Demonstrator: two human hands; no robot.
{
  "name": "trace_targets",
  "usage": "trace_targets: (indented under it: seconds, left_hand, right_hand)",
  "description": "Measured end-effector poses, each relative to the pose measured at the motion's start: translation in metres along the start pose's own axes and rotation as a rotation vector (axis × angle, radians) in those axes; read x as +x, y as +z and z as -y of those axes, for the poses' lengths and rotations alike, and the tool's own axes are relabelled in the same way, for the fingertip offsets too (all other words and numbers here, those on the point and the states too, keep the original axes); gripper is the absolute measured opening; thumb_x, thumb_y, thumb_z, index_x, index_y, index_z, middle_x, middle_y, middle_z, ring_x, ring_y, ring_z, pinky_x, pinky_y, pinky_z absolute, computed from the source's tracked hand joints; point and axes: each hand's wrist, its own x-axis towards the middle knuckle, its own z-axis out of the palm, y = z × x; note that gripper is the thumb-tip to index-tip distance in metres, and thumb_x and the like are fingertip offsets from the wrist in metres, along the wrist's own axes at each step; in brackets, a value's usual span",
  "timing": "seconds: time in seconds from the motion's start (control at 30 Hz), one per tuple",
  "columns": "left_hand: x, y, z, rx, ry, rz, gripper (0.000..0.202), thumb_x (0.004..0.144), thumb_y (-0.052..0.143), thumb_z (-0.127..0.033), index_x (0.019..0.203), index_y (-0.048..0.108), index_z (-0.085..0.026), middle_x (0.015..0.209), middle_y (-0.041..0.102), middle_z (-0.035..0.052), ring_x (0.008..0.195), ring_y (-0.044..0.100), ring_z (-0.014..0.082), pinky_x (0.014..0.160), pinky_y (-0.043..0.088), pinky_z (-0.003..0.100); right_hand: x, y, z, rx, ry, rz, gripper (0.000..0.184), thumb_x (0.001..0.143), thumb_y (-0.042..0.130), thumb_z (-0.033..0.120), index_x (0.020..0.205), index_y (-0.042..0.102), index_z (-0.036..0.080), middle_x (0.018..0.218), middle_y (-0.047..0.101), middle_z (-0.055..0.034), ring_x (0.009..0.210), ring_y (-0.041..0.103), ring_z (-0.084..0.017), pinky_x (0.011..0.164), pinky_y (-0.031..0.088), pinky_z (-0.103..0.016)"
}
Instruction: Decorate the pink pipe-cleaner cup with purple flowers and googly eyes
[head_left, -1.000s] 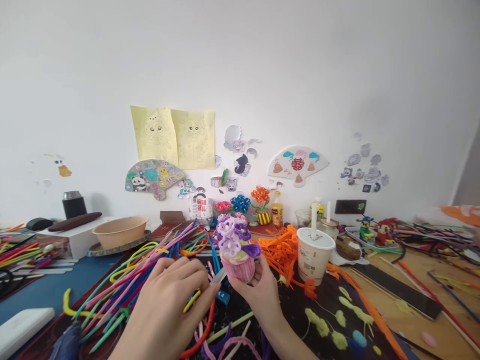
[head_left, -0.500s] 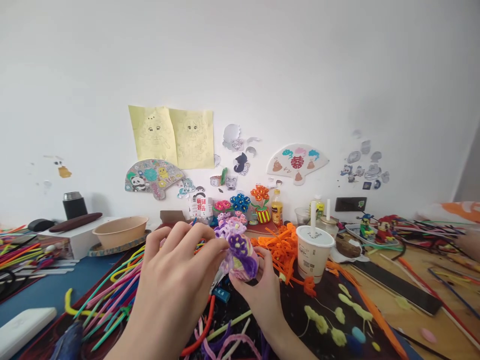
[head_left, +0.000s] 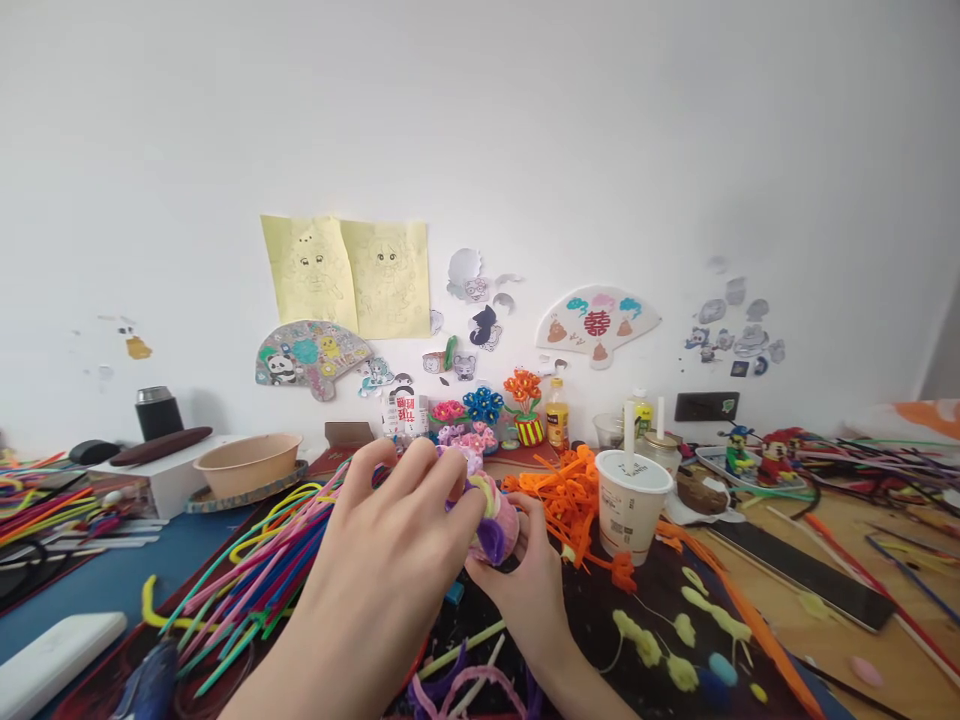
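Observation:
In the middle of the view I hold a small pot of pipe-cleaner flowers (head_left: 491, 541), its fuzzy body banded in pink, yellow and purple. My right hand (head_left: 525, 590) grips the pot from the right, thumb in front and fingers round the far side. Curled over the pot's left and upper part are the fingers of my left hand (head_left: 397, 540); their tips and most of the purple flowers are hidden. Purple and pink pipe cleaners (head_left: 480, 690) lie below my hands. A bundle of coloured pipe cleaners (head_left: 255, 570) lies left of my left forearm.
An orange pipe-cleaner pile (head_left: 559, 500) and a paper cup with straw (head_left: 634, 505) stand right of my hands. Finished flower pots (head_left: 525, 405) line the wall. A beige bowl (head_left: 247, 460) stands left, a white power bank (head_left: 64, 655) nearer. A black phone (head_left: 802, 575) lies right.
My left hand has moved right and closer over the pot, now covering the purple flowers that showed before. My right hand keeps its hold on the pot. The view has shifted slightly.

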Motion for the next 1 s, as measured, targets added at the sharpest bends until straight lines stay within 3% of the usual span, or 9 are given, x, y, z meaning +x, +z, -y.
trace_targets:
  seconds: [0.2, 0.33, 0.53, 0.73, 0.87, 1.0]
  left_hand:
    - [0.005, 0.002, -0.001, 0.067, 0.049, 0.020, 0.015, 0.073, 0.063, -0.009, 0.078, 0.060, -0.023, 0.088, 0.063, -0.0002, 0.086, 0.053, 0.0229, 0.080, 0.029, 0.039]
    - [0.007, 0.006, 0.000, 0.085, 0.075, -0.006, 0.016, 0.071, 0.056, -0.005, 0.074, 0.058, -0.021, 0.086, 0.063, 0.0017, 0.087, 0.052, 0.0235, 0.081, 0.029, 0.041]
    - [0.009, 0.006, 0.000, 0.120, 0.083, 0.046, 0.021, 0.068, 0.052, 0.001, 0.071, 0.056, -0.020, 0.078, 0.059, 0.0016, 0.081, 0.051, 0.0232, 0.077, 0.030, 0.040]
    - [0.008, 0.008, 0.002, 0.159, 0.093, 0.036, 0.018, 0.079, 0.052, -0.004, 0.070, 0.053, -0.020, 0.073, 0.053, 0.0009, 0.075, 0.047, 0.0219, 0.073, 0.028, 0.037]
    - [0.007, -0.001, 0.005, 0.171, 0.041, 0.081, 0.017, 0.082, 0.051, -0.005, 0.075, 0.053, -0.020, 0.077, 0.054, 0.0014, 0.077, 0.049, 0.0230, 0.072, 0.027, 0.037]
    - [0.005, -0.014, 0.016, 0.147, -0.065, -0.038, 0.012, 0.090, 0.048, -0.014, 0.083, 0.054, -0.021, 0.081, 0.057, 0.0012, 0.077, 0.052, 0.0230, 0.075, 0.028, 0.038]
  right_hand:
    - [0.000, 0.000, -0.002, -0.030, -0.020, -0.009, 0.061, 0.062, 0.075, 0.019, 0.115, 0.046, 0.023, 0.101, 0.070, -0.0055, 0.085, 0.069, -0.025, 0.079, 0.055, -0.036]
    - [0.000, -0.001, -0.001, -0.048, -0.033, -0.023, 0.061, 0.062, 0.075, 0.018, 0.115, 0.046, 0.023, 0.104, 0.069, -0.0053, 0.089, 0.068, -0.025, 0.081, 0.054, -0.036]
    - [-0.001, -0.001, 0.000, -0.100, -0.055, -0.039, 0.058, 0.063, 0.073, 0.017, 0.114, 0.046, 0.024, 0.102, 0.068, -0.0043, 0.087, 0.068, -0.025, 0.079, 0.054, -0.036]
    - [0.000, -0.001, -0.001, -0.090, -0.064, -0.044, 0.057, 0.064, 0.074, 0.020, 0.114, 0.046, 0.023, 0.098, 0.069, -0.0040, 0.083, 0.068, -0.025, 0.077, 0.055, -0.036]
    - [0.001, -0.001, -0.001, -0.107, -0.070, -0.044, 0.056, 0.065, 0.074, 0.021, 0.114, 0.046, 0.024, 0.099, 0.068, -0.0038, 0.084, 0.068, -0.024, 0.079, 0.054, -0.037]
    - [0.001, -0.001, -0.002, -0.121, -0.067, -0.047, 0.057, 0.065, 0.074, 0.022, 0.114, 0.046, 0.024, 0.098, 0.068, -0.0040, 0.084, 0.068, -0.025, 0.078, 0.054, -0.037]
